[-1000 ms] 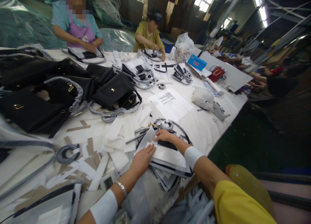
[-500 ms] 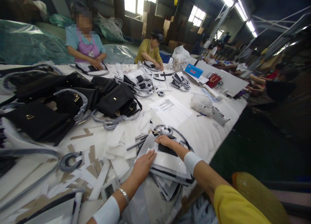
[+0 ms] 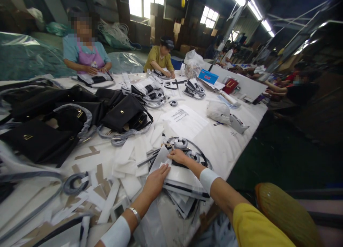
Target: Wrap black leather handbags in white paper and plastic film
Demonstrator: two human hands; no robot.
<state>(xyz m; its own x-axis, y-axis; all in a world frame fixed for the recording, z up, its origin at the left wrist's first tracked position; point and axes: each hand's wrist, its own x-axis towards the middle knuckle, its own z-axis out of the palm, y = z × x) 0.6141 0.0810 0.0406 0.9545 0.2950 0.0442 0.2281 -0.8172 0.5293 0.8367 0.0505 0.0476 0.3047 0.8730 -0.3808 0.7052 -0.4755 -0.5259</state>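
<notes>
In front of me lies a stack of flat black-and-white pieces [image 3: 184, 181], partly covered by white sheets and clear film. My left hand [image 3: 156, 181] rests on its near left side, fingers stretched out and lying flat. At the top of the stack my right hand [image 3: 178, 156] has its fingers bent and pressed together on a thin white sheet [image 3: 160, 159]; the fingertips are partly hidden. Just beyond that hand sits a wrapped grey coil [image 3: 180, 143]. A black strap curves around the far right side of the stack.
Black handbags [image 3: 124, 113] with wrapped handles fill the left side. White strips [image 3: 128, 161] and brown card scraps lie beside my left arm. A printed paper [image 3: 184, 120] and a crumpled white bag [image 3: 218, 113] lie farther off. Two co-workers [image 3: 88, 59] work across the table.
The view has shifted slightly, so the scene sits a little further left. Both hands stay on the stack, with the right hand's fingers on the white sheet in nearly the same pose.
</notes>
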